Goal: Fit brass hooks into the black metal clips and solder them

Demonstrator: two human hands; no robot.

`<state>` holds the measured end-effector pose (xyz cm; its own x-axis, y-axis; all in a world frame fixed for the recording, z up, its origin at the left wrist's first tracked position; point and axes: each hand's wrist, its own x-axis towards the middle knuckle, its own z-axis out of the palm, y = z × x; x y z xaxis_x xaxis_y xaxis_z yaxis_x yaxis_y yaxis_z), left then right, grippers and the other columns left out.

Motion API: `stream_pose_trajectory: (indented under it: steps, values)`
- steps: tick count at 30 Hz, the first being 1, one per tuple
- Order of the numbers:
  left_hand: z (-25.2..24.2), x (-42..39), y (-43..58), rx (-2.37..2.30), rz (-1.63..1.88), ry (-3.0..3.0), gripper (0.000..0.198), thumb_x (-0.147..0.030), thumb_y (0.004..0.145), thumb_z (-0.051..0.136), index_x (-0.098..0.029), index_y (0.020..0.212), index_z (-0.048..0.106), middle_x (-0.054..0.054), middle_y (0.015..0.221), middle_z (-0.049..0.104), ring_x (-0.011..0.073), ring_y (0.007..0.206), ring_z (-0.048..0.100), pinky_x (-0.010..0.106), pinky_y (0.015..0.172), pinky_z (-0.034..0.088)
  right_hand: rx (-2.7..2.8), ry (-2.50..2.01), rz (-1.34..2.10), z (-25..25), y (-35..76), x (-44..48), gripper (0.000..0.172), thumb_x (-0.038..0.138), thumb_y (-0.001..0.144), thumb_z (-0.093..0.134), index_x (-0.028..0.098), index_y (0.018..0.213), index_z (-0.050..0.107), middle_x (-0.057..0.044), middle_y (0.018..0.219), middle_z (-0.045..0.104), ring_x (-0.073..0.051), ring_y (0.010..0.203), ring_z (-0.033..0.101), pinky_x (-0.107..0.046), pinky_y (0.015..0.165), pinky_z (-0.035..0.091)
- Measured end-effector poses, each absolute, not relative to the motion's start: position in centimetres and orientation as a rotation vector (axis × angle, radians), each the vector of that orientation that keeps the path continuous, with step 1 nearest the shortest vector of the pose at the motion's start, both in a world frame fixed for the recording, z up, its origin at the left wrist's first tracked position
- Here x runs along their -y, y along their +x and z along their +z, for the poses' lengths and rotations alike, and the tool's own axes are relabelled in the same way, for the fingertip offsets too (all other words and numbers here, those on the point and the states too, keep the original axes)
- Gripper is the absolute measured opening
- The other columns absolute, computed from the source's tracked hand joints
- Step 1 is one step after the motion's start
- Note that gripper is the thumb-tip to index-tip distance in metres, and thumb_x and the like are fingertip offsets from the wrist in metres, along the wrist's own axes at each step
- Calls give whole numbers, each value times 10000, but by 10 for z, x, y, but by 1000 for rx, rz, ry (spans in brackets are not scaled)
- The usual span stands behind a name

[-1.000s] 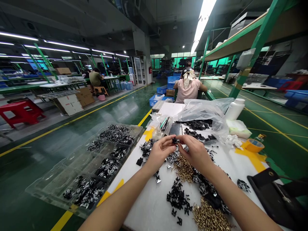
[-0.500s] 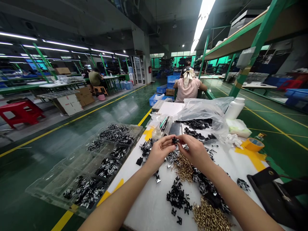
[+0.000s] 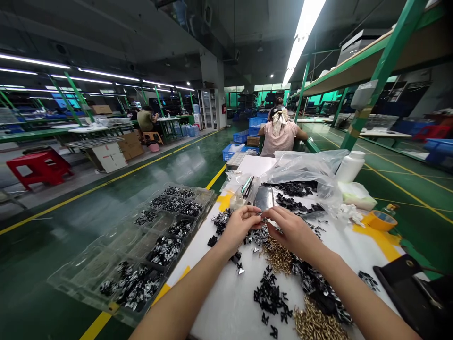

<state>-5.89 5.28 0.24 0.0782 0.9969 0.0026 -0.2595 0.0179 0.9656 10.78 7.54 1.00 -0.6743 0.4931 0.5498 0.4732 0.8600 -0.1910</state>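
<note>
My left hand (image 3: 238, 229) and my right hand (image 3: 293, 232) meet fingertip to fingertip above the white tabletop (image 3: 221, 302). Both are closed in a pinch around a small black-and-metal part, now almost wholly covered by the fingers. Below them lie silvery metal pieces (image 3: 260, 234) and a heap of brass-coloured pins (image 3: 278, 255). Nearer to me are a pile of small black pieces (image 3: 269, 293) and a second brass-coloured heap (image 3: 318, 321). A dark flat rectangular object (image 3: 264, 197) lies just beyond my fingertips.
A clear compartment tray (image 3: 138, 245) holding black-and-silver parts is at the left. Farther back on the table are a plastic bag (image 3: 300, 165), white bottle (image 3: 351, 166) and orange tape roll (image 3: 380, 220). A black pouch (image 3: 403, 283) lies right. A co-worker (image 3: 279, 134) sits ahead.
The view has shifted slightly, so the scene sits lower and farther right. My hands stay together, but the part that showed between the fingertips is now mostly covered.
</note>
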Motion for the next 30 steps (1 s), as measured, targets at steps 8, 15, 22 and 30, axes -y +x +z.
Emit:
stream_pose_trajectory:
  steps: [8, 15, 22, 30]
  values:
    - [6, -51, -65, -915, 1157, 1042, 192, -171, 761, 570, -124, 943, 608, 53, 838, 636, 120, 706, 625, 223, 660, 492, 2431, -673, 47, 14, 112, -73, 173, 176, 897, 376, 204, 981, 525, -71, 882, 563, -204, 833, 523, -341, 681, 452]
    - [18, -37, -66, -909, 1279, 1490, 428, -70, 730, 539, -192, 1141, 533, 74, 1118, 597, 197, 1015, 575, 300, 836, 475, 2315, -813, 292, 30, 119, -66, 119, 223, 893, 415, 206, 962, 510, -44, 870, 566, -157, 772, 551, -305, 666, 460]
    - [18, -25, -59, -966, 1343, 1966, 293, -91, 776, 549, -166, 1056, 586, 66, 977, 648, 184, 910, 608, 296, 827, 490, 2242, -914, 687, 30, 124, -56, 64, 261, 841, 517, 208, 844, 553, -1, 721, 602, -131, 634, 552, -247, 556, 449]
    - [12, -14, -38, -950, 1128, 1924, 276, -122, 781, 562, -174, 1052, 578, 65, 979, 651, 187, 893, 624, 286, 806, 515, 2022, -1110, 858, 17, 148, -21, 103, 288, 841, 524, 206, 847, 587, 5, 685, 599, -129, 616, 548, -237, 539, 439]
